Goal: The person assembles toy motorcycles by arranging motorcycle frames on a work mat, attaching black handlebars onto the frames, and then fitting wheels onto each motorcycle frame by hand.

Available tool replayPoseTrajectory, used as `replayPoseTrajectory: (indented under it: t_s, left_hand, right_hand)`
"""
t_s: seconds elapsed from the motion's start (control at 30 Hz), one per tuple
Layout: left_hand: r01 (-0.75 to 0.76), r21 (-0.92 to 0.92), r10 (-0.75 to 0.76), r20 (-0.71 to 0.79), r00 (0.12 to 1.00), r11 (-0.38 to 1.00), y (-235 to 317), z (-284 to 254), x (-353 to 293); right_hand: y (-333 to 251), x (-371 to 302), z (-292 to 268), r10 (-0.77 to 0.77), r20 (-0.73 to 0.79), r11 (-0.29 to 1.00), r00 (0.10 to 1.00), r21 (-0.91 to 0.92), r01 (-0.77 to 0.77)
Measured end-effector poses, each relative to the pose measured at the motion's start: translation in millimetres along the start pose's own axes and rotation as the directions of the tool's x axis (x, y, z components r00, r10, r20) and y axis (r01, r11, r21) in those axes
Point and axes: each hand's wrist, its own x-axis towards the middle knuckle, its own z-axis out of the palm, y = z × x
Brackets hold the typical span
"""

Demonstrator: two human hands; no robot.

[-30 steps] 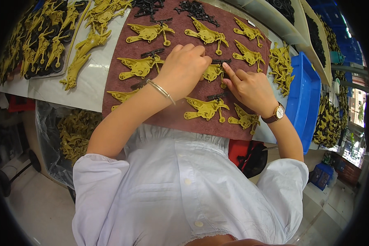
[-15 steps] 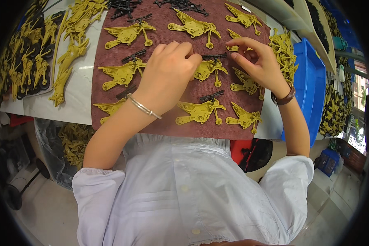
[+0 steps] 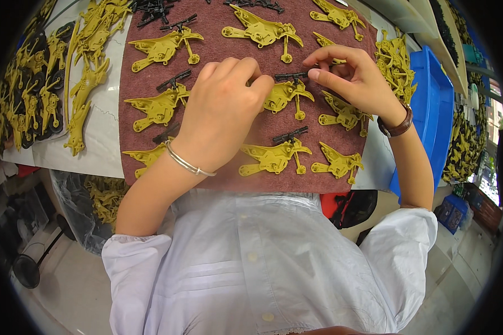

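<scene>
In the middle of a maroon cloth (image 3: 212, 39) lies a yellow toy motorcycle body half (image 3: 285, 96) with a black handlebar piece (image 3: 290, 76) across its top. My left hand (image 3: 221, 106) is closed at the left end of that body half, its fingertips hidden behind the knuckles. At the bar's right end, my right hand (image 3: 355, 75) pinches with thumb and index finger. Below them, another yellow body half (image 3: 276, 156) carries its own black handlebar piece (image 3: 290, 134). To the left is a similar body half (image 3: 157, 107) with a black bar (image 3: 174, 80), partly behind my left hand.
More yellow halves lie in rows on the cloth. Loose black handlebar pieces (image 3: 151, 11) are heaped at the far left. Yellow parts (image 3: 395, 64) pile up beside a blue tray (image 3: 430, 106) at right. Assembled yellow-and-black pieces (image 3: 39, 89) fill the left side; a plastic bag (image 3: 75, 206) hangs below.
My right hand has moved slightly down and its thumb and index finger have closed in on the handlebar piece's right end. My left hand stays at the same body half. The view has shifted slightly.
</scene>
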Motion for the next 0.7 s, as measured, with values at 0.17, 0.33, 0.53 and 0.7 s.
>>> replayPoseTrajectory:
  t_s: [0.17,0.33,0.53,0.7]
  left_hand:
    - [-0.011,-0.004,0.011,-0.024,1.000,1.000,-0.2,0.9,-0.1]
    - [-0.052,0.006,0.053,-0.068,0.996,0.999,-3.4,4.2,0.6]
    - [-0.088,-0.010,0.087,-0.089,0.992,0.996,-11.5,8.1,1.2]
    - [-0.044,0.038,0.046,-0.033,0.998,0.998,-8.4,9.5,0.2]
  right_hand:
    - [-9.6,6.4,5.1,-0.177,0.024,0.967,0.984,-0.183,0.178]
    - [-9.8,12.1,11.0,-0.115,0.008,0.957,0.993,-0.266,0.113]
    - [-33.6,10.7,15.2,-0.084,-0.049,0.916,0.995,-0.396,0.058]
    - [-62.6,52.4,15.8,-0.352,-0.046,0.849,0.935,-0.436,0.298]
